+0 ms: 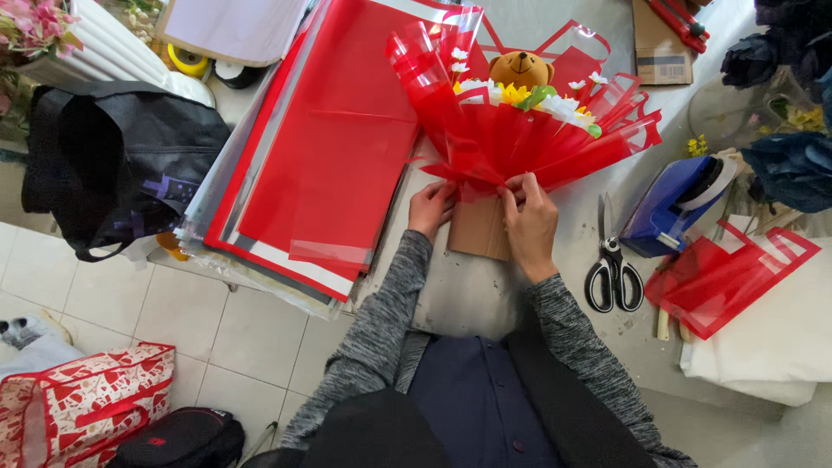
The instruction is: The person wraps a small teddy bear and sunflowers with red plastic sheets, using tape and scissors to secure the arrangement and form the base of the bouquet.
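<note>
A bouquet (520, 130) lies on the grey table (459, 295), wrapped in fanned red translucent sheets, with white and yellow flowers and a small brown teddy bear (521, 68) at its top. Its brown paper base (478, 227) points toward me. My left hand (431, 208) pinches the red wrap at the left of the gathered neck. My right hand (529, 221) grips the neck from the right, fingers closed on the wrap above the brown base.
A stack of red and clear sheets (321, 147) lies left of the bouquet, overhanging the table edge. Black-handled scissors (612, 270) and a blue tape dispenser (674, 206) sit to the right, beside a red cut sheet (724, 277). A black bag (121, 156) is at left.
</note>
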